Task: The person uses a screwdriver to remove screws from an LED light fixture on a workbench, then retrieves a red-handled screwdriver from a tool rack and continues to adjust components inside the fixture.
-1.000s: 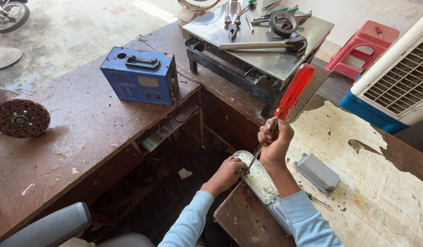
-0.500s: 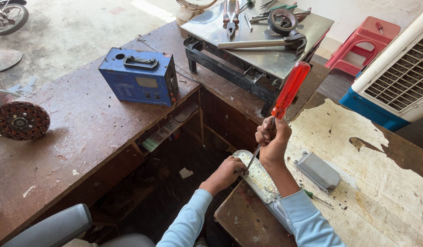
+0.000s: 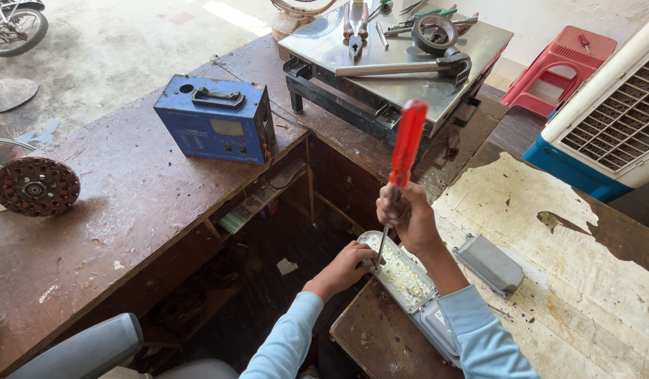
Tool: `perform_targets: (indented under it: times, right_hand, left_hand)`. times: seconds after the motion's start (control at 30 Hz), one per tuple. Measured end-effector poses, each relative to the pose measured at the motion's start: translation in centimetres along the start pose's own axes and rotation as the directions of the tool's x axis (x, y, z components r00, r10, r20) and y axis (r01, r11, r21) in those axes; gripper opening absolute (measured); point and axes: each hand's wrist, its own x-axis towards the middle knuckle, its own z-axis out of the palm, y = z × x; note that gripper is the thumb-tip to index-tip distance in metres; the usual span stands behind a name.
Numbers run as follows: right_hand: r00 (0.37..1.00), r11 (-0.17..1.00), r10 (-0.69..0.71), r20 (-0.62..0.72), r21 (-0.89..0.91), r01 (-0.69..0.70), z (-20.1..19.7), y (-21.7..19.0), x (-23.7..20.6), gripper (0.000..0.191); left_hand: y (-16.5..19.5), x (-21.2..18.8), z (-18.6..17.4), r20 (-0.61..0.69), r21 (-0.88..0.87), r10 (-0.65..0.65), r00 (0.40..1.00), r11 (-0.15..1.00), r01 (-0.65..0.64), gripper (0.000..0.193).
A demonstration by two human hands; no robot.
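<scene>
Screwdriver point(image 3: 406, 151) with the red handle stands nearly upright in our right hand point(image 3: 407, 217), fingers wrapped tight round the base of the handle; tip sits down on the lamp point(image 3: 403, 275) at the bench point(image 3: 584, 281) edge; left hand point(image 3: 347, 265) pinches the lamp's near end to steady it. We'd guess the lamp's stiff, fairly light and its lens scratchable, so hold it by the rim; the plastic handle looks grippy enough. Count: one screwdriver, one lamp, one grey cover point(image 3: 490, 264) beside it, one blue box point(image 3: 216, 126).
</scene>
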Motion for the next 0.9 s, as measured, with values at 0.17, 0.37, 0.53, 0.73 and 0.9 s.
perform_targets:
  times: [0.17,0.37,0.53,0.73,0.9]
  right_hand:
    - [0.986,0.996,-0.004,0.165,-0.083,0.018,0.9,-0.3,0.0,0.057]
    - [0.972,0.991,-0.054,0.227,-0.108,0.08,3.5,-2.0,0.8,0.077]
    - [0.923,0.772,-0.367,0.118,-0.514,0.373,7.0,-4.8,2.2,0.069]
    - [0.872,0.503,-0.479,0.101,-0.782,0.367,8.9,-4.8,2.4,0.044]
    - [0.906,0.729,-0.423,0.029,-0.582,0.36,7.9,-2.8,3.4,0.014]
  left_hand:
    - [2.5,0.2,-1.9,-0.045,-0.212,0.055,0.997,0.975,-0.063,0.026]
    - [4.1,1.5,-2.3,-0.204,-0.301,0.123,0.971,0.936,-0.182,0.023]
    - [3.2,1.6,-1.8,-0.242,-0.26,0.12,0.963,0.948,-0.183,0.018]
    - [2.6,1.7,-1.8,-0.246,-0.262,0.137,0.96,0.944,-0.202,0.016]
    - [3.3,1.6,-2.2,-0.212,-0.179,0.183,0.96,0.959,-0.222,0.017]
